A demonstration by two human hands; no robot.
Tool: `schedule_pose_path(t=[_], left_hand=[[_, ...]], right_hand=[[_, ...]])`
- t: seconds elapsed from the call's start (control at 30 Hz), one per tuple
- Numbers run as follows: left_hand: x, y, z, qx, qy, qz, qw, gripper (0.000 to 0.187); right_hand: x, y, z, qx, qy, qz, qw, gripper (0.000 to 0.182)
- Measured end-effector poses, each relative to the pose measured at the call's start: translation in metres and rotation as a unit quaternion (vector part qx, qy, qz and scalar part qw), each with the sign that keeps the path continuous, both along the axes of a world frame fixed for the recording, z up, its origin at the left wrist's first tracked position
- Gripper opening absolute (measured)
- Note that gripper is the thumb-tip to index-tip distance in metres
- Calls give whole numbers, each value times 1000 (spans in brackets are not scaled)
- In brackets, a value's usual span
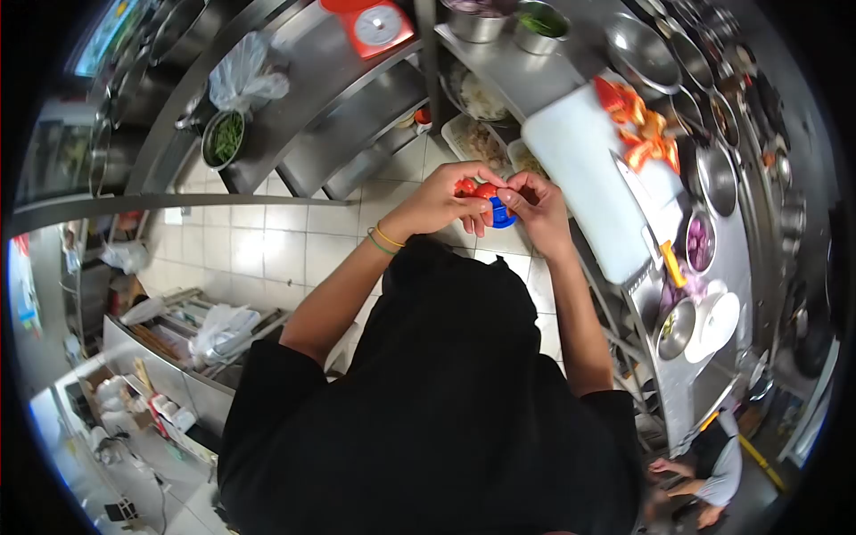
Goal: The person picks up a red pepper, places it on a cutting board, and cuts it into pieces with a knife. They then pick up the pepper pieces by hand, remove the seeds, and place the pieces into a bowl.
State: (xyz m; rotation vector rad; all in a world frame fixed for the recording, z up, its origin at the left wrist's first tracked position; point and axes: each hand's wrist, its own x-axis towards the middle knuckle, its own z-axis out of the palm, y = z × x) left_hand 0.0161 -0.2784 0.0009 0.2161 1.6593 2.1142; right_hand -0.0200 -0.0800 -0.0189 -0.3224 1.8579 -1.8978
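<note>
— Fingers (471, 189) of both hands close around one red tomato (481, 190), held in the air over the tiled floor (267, 250), just left of the white cutting board (584, 178). How many hands are on it?

— Two. Left hand (441, 201) cups the tomato from the left, fingers curled onto it; right hand (535, 207) pinches it from the right, with one small blue tool (502, 214) touching the fruit's underside. Which hand grips the tool cannot be told.

— And on the board?

— One heap of cut red pieces (642, 129) at its far end, one knife (646, 218) with a yellow handle lying along its right edge.

— Anything else countable?

— One red scale (374, 25) on the steel shelf (303, 107), one steel bowl of greens (223, 138) beside one clear plastic bag (245, 76), one bowl of purple onion (698, 241) right of the board. Two thin bands (385, 239) circle the left wrist. One other person (713, 473) crouches at lower right.
</note>
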Motion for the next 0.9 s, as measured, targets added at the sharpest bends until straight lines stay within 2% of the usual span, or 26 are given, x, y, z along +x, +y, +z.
schedule_pose_path(t=[0.03, 0.1, 0.13, 0.17, 0.23, 0.27, 0.3, 0.33, 0.37, 0.43, 0.47, 0.5, 0.53, 0.57, 0.63, 0.7, 0.8, 0.87, 0.9], left_hand=[[0, -22, -6, 3, -12, 7, 1000, 23], [-1, -58, -25, 50, -55, 35, 997, 25], [0, -75, -32, 64, -76, 46, 994, 25], [-1, -92, -36, 73, -87, 53, 992, 25], [4, -120, -39, 104, -102, 74, 987, 29], [2, -131, -40, 132, -116, 87, 981, 32], [0, -140, -41, 138, -114, 90, 980, 32], [0, -145, -44, 213, -140, 111, 961, 37], [0, -149, -49, 289, -165, 132, 934, 41], [3, -154, -60, 340, -141, 124, 922, 47], [1, -154, -62, 391, -116, 159, 899, 44], [-2, -154, -62, 438, -88, 190, 874, 41], [-2, -154, -62, 432, -48, 211, 875, 40], [-2, -152, -64, 429, -44, 210, 878, 40], [0, -148, -65, 381, 8, 286, 879, 45], [2, -149, -67, 396, 2, 298, 868, 42], [-1, -158, -73, 330, 34, 299, 895, 33], [-2, -161, -79, 303, 30, 281, 910, 24], [-1, -161, -81, 301, 38, 280, 911, 24]], right_hand=[[-6, -21, -2, 14, -4, 16, 1000, 12], [-7, -57, -7, 121, 106, -33, 987, 9], [-11, -69, -7, 143, 109, -40, 983, 6], [-14, -81, -8, 96, 75, -74, 990, 6], [-22, -99, -8, -29, -68, -148, 986, 9], [-26, -107, -10, -28, -63, -144, 987, 9], [-28, -113, -12, -72, -112, -108, 985, 10], [-28, -115, -15, -111, -163, -72, 978, 11], [-28, -119, -20, -99, -165, -66, 979, 11], [-23, -142, -21, 11, -159, 15, 987, 17], [-19, -156, -19, 11, -158, 22, 987, 17], [-12, -177, -4, 84, -107, 24, 990, 19], [-7, -194, 3, 155, -56, 23, 986, 21], [-6, -206, 1, 150, -53, 23, 987, 21], [-6, -219, -11, 141, -35, 35, 989, 27], [-9, -222, -23, 145, -40, 53, 987, 28], [-20, -228, -22, 117, -93, 54, 987, 32], [-26, -228, -13, 187, 70, 123, 972, 23], [-27, -228, -11, 183, 77, 123, 972, 23]])
